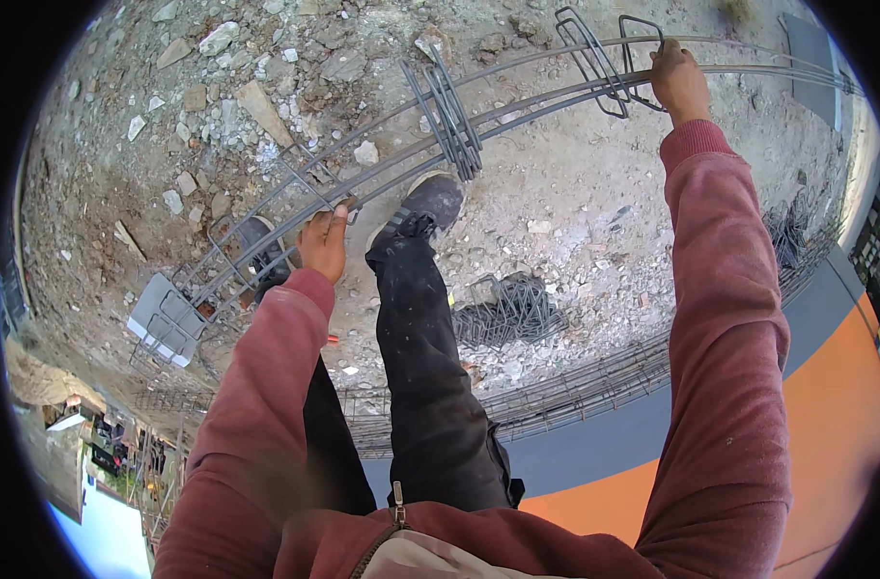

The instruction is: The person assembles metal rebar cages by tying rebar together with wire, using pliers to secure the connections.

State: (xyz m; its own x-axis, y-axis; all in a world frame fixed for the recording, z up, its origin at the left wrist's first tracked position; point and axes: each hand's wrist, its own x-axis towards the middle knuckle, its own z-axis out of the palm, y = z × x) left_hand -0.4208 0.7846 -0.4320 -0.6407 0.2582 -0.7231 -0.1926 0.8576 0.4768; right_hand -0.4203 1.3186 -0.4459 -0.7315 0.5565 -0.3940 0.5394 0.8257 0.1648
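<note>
A long cage of steel bars [517, 101] runs left to right across the rubble-strewn ground [575, 193], its left end resting on a grey block [160, 318]. At the far right, the right hand [678, 82] is closed around a top bar beside a loose stirrup [604, 72]. The left hand [322, 243] grips a bar near the left, fingers curled.

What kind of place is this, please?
Probably an outdoor construction site. Both hands grip long steel bars carrying rectangular stirrups, over ground of dirt and rubble. A pile of loose stirrups lies nearby.
</note>
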